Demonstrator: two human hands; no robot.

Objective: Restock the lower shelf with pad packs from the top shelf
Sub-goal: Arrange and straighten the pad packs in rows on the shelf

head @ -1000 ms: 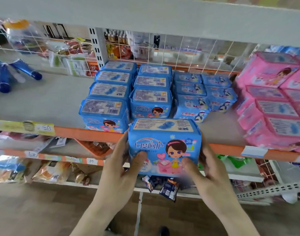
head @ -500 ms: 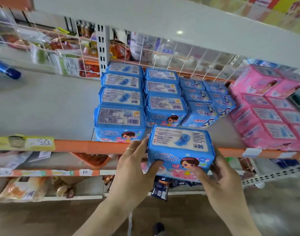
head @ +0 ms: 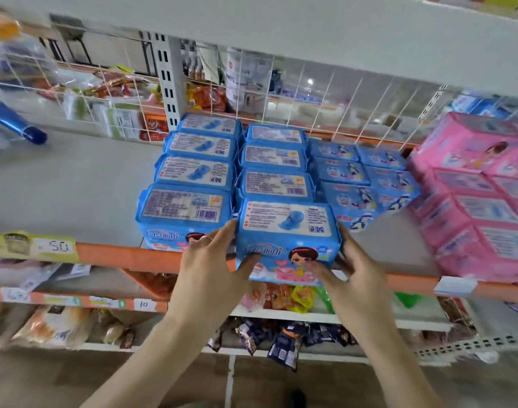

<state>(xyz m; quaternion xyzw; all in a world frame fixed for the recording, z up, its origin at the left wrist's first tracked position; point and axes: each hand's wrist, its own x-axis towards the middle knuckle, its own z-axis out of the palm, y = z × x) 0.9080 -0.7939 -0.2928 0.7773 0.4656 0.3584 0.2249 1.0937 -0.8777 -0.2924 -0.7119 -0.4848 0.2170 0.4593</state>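
- The left hand [head: 210, 269] gripped the left end of a blue pad pack [head: 287, 240]. Its fingers were curled up along the pack's side and its thumb was pressed on the printed front face.
- The right hand [head: 357, 272] clasped the opposite end the same way, with fingers up the right side and the thumb on the front near the cartoon girl.
- A thin ring [head: 206, 237] showed on one left finger.
- The held pack stood upright at the front edge of the shelf [head: 75, 187]. Its lower part covered the orange rim [head: 119, 257]. Whether its base rested on the shelf could not be told.
- It sat directly in front of the middle row of blue packs [head: 276, 184] and just beside the front pack of the left row [head: 184, 213].
- Smaller blue packs [head: 349, 198] lay to the right of those rows, with stacked pink packs [head: 481, 207] beyond them.
- A yellow price label [head: 31, 245] was fixed to the rim at the left.
- A wire grid [head: 310, 95] closed the back of the shelf, and a blue tube [head: 19, 125] lay at the far left.
- Dark snack packets [head: 281, 340] hung on a lower level beneath the hands.
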